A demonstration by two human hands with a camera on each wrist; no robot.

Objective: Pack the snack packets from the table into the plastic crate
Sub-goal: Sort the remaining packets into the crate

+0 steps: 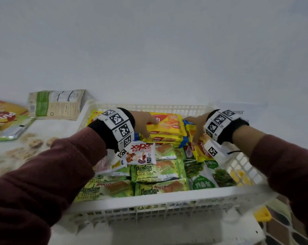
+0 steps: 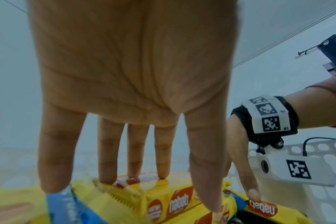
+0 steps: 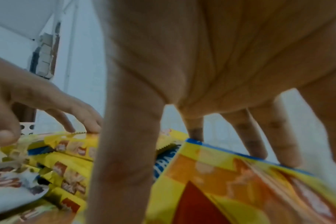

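The white plastic crate holds several snack packets. A stack of yellow wafer packets lies at its back. My left hand rests on the top one; its straight fingertips press the top and the thumb touches the front side. My right hand holds another yellow wafer packet, tilted up near the right wall. Its thumb is on the near edge and its fingers on the far blue edge of that packet. Green pandan cake packets fill the front.
A white-and-red packet lies below my left wrist, and green vegetable-snack packs sit at the crate's right front. On the table to the left lie a beige-green pouch, a yellow-orange bag and a green-silver packet.
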